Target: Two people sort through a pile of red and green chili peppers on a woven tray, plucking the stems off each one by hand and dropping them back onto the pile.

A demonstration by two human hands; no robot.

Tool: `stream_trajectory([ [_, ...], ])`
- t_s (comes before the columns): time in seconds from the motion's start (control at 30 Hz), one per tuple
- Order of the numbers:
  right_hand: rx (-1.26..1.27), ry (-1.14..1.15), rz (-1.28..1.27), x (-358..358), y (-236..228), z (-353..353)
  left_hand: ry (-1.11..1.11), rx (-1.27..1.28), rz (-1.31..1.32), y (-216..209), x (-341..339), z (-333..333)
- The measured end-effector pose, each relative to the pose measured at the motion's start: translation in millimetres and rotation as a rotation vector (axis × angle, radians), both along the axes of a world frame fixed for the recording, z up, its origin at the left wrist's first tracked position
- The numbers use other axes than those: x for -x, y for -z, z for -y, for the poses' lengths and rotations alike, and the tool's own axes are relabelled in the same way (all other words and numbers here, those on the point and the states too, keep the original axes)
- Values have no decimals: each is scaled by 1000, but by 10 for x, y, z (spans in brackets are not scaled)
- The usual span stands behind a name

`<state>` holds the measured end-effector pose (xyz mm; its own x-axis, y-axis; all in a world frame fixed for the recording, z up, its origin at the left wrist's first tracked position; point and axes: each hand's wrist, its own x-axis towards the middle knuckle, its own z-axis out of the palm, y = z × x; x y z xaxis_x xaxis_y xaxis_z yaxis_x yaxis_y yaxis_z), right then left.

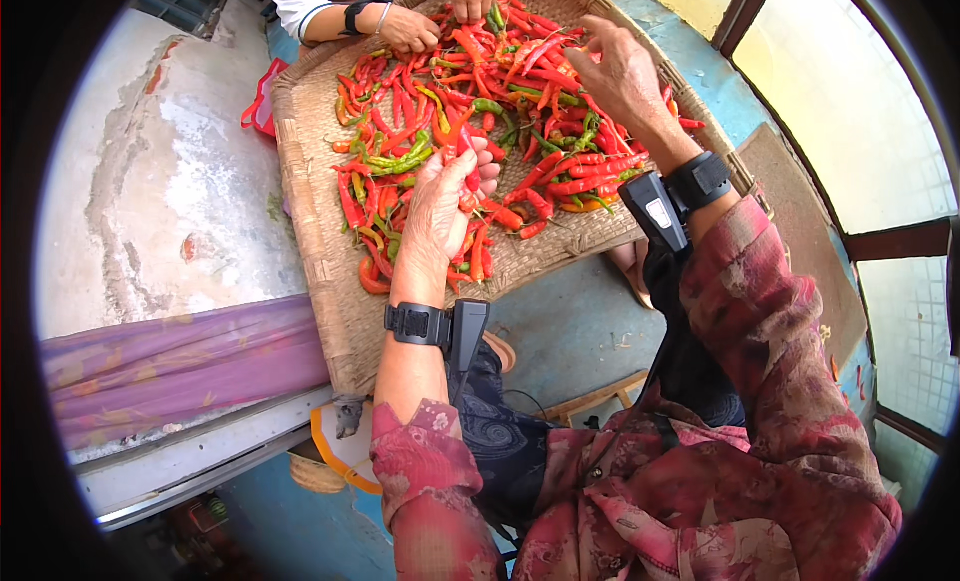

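My left hand [447,196] is closed around a red chili pepper [466,146], with its fingers curled up. Below this hand lie several red chili peppers [375,271] on a woven tray [325,281]. Over the right part of the pile I hold my right hand [618,76], its thumb and fingers apart and nothing visible between them. Red peppers [600,167] lie close beneath it, with green peppers [590,131] and a few yellowish ones mixed in. Both my wrists wear black straps with dark devices.
At the tray's far edge another person's hands [410,29] reach into the peppers. A cracked pale surface [170,181] and a purple cloth [190,361] flank the left side. Framed window panes [840,111] stand on the right. A red plastic item [262,99] sits beside the tray.
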<state>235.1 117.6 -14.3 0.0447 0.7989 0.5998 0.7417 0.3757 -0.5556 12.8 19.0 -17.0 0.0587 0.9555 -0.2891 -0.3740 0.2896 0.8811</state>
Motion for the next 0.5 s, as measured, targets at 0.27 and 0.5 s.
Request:
stream_trajectory([
  [0.27,759,-779,-323,517,8,386,230,-43,-21,91,-133,-77],
  [0.5,745,-548,-577,224,-161,248,-16,-18,-128,90,-150,-102],
])
